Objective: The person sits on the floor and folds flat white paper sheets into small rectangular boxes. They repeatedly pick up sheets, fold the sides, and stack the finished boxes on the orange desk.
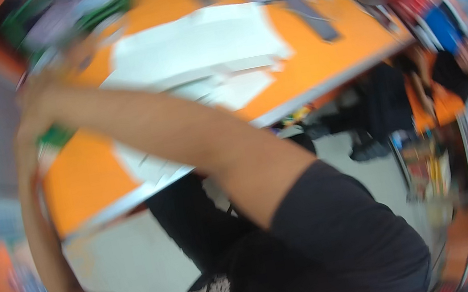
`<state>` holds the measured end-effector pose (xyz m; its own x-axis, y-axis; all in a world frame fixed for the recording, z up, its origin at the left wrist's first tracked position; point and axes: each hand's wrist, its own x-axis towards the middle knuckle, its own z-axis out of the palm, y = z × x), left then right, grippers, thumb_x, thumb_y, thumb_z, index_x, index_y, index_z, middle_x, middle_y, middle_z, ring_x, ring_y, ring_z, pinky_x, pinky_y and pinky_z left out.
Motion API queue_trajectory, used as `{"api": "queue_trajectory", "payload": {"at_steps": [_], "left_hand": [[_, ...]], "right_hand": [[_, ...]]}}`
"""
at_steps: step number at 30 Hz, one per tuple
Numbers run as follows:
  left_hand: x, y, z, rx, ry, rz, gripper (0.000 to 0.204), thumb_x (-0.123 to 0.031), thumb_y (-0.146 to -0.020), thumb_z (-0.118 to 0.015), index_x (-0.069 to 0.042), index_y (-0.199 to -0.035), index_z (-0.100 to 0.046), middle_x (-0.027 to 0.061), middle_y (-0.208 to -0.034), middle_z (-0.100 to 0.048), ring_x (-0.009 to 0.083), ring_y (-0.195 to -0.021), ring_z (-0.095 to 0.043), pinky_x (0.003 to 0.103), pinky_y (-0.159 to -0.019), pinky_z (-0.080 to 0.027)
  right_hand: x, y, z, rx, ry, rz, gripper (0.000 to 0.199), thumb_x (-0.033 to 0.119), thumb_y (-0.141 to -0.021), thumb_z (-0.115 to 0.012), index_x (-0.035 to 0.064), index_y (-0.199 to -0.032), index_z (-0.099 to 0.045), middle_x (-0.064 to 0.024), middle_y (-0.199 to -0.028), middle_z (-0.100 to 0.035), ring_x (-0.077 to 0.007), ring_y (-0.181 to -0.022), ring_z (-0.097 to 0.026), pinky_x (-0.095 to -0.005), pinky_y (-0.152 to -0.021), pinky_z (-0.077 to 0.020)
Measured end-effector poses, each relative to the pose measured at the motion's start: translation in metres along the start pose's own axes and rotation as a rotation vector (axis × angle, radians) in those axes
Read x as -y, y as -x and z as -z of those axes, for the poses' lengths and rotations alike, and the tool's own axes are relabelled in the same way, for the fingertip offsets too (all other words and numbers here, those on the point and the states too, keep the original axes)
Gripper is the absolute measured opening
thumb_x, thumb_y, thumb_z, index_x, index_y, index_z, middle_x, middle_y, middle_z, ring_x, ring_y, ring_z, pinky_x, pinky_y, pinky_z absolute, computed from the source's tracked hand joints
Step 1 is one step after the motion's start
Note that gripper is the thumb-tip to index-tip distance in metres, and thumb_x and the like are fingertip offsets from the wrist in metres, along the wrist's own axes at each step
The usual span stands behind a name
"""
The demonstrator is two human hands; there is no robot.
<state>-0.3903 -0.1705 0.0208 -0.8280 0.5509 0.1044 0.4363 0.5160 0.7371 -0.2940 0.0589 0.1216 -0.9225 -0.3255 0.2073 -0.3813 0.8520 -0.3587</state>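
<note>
Both of my arms reach to the far left end of an orange table (321,74). My left hand (27,129) and my right hand (43,95) are close together there, and motion smears their fingers. Whether either hand holds anything is not clear. A small green thing (59,136) shows just below my right wrist, its kind too blurred to tell. Large white sheets (191,44) lie on the table to the right of my hands, with smaller white pieces (242,88) along their near side.
A green crate (112,8) with pale contents stands at the far left. Grey strips (312,19) and dark items lie along the table's far right. Another person in black (376,99) sits beyond the table's right end, near shelves (433,173) of goods.
</note>
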Motion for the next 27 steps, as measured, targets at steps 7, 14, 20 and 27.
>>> {"api": "queue_trajectory", "payload": {"at_steps": [7,14,20,27], "left_hand": [[-0.057,-0.013,-0.034,-0.222,-0.401,-0.026,0.047,-0.037,-0.099,-0.036,-0.01,-0.13,-0.057,0.0165,-0.131,-0.06,0.0322,-0.122,-0.052,0.046,-0.108,-0.037],[-0.034,-0.037,-0.037,-0.198,-0.634,-0.073,0.052,-0.039,-0.1,-0.022,-0.01,-0.132,-0.053,0.0162,-0.133,-0.058,0.0402,-0.121,-0.053,0.053,-0.105,-0.036],[-0.036,-0.058,-0.048,-0.155,-0.681,-0.07,0.055,-0.041,-0.102,-0.017,-0.011,-0.137,-0.047,0.0136,-0.139,-0.054,0.0386,-0.127,-0.049,0.057,-0.108,-0.031],[-0.018,-0.049,-0.042,-0.228,-0.747,-0.052,0.056,-0.041,-0.102,-0.016,-0.009,-0.136,-0.048,0.0143,-0.138,-0.056,0.0398,-0.126,-0.049,0.059,-0.108,-0.029]], "right_hand": [[-0.022,0.006,-0.006,-0.156,0.14,-0.09,0.083,0.062,-0.085,-0.049,0.0013,-0.141,-0.048,-0.0211,-0.147,-0.045,-0.0296,-0.138,-0.04,-0.0434,-0.115,-0.0273],[-0.035,0.004,-0.004,-0.25,-0.138,-0.026,0.073,0.053,-0.086,-0.061,-0.0015,-0.134,-0.053,-0.0254,-0.137,-0.053,-0.0336,-0.127,-0.053,-0.0441,-0.106,-0.041],[-0.057,0.074,0.065,-0.357,-0.623,-0.173,0.043,0.031,-0.094,-0.062,-0.0046,-0.118,-0.061,-0.0208,-0.111,-0.069,-0.0278,-0.104,-0.066,-0.0363,-0.09,-0.0511],[-0.098,0.218,0.081,-0.009,0.143,-0.184,0.049,0.041,-0.087,-0.068,0.0069,-0.122,-0.065,-0.0161,-0.121,-0.066,-0.0303,-0.11,-0.063,-0.0395,-0.093,-0.0499]]}}
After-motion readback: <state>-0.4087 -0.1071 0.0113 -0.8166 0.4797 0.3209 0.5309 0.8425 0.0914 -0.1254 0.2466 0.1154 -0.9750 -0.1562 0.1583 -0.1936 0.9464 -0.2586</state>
